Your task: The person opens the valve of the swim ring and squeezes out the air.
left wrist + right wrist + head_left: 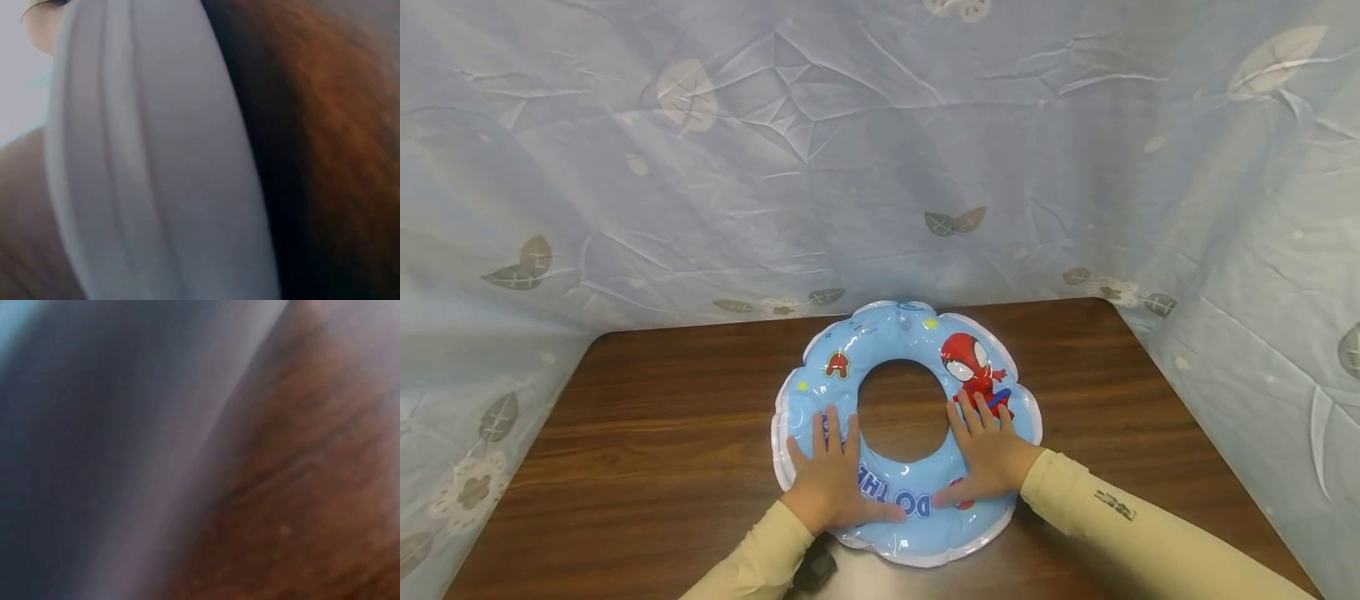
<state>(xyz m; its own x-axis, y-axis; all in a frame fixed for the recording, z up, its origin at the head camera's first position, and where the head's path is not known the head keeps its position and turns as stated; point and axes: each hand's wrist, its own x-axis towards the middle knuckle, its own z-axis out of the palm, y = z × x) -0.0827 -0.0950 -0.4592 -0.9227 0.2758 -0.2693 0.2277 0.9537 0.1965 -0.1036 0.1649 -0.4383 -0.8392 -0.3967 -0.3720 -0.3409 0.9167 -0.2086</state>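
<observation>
A blue inflatable swim ring [880, 333] with a white scalloped edge lies on the brown wooden table [685, 433]. It looks puffed up and bears a red cartoon figure [970, 362] and printed letters. My left hand [829, 492] rests flat on its lower left part, fingers spread and pointing away. On the lower right part lies my right hand [992, 458], also with spread, straight fingers, its thumb towards the left one. In the left wrist view the ring's pale edge [181, 150] fills the middle, blurred. The right wrist view shows a blurred dark and pale edge [162, 437] above the wood.
Light blue curtain cloth [865, 167] with leaf prints hangs behind the table and along both sides. A small black object [815, 571] sits by the left wrist at the near side. Wood surface extends left and right of the ring.
</observation>
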